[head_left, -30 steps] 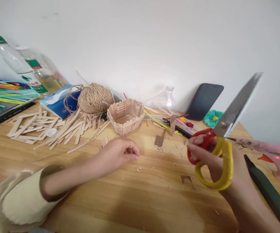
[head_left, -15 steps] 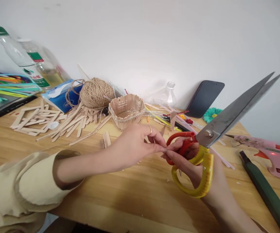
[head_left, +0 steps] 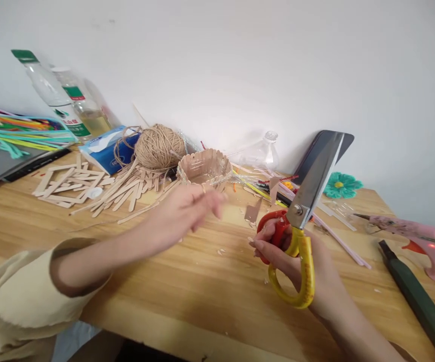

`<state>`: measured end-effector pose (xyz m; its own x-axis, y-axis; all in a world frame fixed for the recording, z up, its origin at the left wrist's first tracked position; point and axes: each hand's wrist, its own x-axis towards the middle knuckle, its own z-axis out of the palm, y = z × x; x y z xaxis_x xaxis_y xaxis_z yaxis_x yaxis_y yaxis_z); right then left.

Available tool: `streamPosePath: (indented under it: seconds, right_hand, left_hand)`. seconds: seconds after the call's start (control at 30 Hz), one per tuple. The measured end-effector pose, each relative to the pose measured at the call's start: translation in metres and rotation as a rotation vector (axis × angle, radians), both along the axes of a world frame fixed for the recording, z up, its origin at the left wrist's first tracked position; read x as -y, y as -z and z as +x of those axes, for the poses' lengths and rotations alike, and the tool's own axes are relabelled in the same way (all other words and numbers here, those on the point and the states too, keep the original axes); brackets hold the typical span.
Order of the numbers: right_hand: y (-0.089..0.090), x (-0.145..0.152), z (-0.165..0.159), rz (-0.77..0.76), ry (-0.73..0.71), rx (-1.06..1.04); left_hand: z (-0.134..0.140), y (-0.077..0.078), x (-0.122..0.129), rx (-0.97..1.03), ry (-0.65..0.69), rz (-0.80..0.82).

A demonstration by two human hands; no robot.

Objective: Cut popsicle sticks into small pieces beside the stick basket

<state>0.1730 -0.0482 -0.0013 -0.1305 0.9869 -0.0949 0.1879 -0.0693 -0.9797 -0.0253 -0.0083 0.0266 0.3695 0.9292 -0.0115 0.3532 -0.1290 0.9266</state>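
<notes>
Scissors (head_left: 298,211) filled the right hand (head_left: 320,265); careless swinging risked nicking the left hand (head_left: 181,216), its grip blurred beyond telling.

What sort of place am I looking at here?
It looks like a craft table against a plain wall, perhaps in a home, though the room itself isn't shown. The signs are the ball of twine, the loose wooden sticks and the pink glue gun.

Two hands (head_left: 181,213) (head_left: 322,269), one pair of scissors (head_left: 313,183), one basket (head_left: 204,163), one phone (head_left: 311,153)
</notes>
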Motion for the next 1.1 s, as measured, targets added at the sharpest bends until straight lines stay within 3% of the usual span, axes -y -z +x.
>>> streamPosePath:
  seconds: [0.1,0.17,0.33,0.5,0.67,0.83,1.1]
  right_hand:
    - [-0.001,0.002,-0.002,-0.016,-0.024,0.057]
    - [-0.002,0.004,-0.003,-0.026,-0.028,0.089]
    - [0.003,0.003,-0.007,-0.006,-0.073,0.126]
    - [0.009,-0.002,-0.009,-0.016,-0.046,0.138]
    - [0.007,-0.01,0.008,0.06,0.163,0.172]
    - [-0.004,-0.017,0.029,0.204,0.373,0.198]
    - [-0.022,-0.021,0.054,0.225,0.514,0.173]
  left_hand:
    - [0.011,0.015,0.012,0.02,0.184,-0.083]
    - [0.017,0.024,0.017,0.053,0.257,-0.041]
    - [0.023,0.03,0.019,-0.066,0.2,0.062]
    - [0.021,0.033,0.009,-0.077,0.203,0.01]
    - [0.013,0.044,-0.007,-0.245,0.16,0.072]
    - [0.02,0.048,-0.009,-0.361,0.316,0.145]
    - [0.04,0.057,-0.01,-0.492,0.431,0.195]
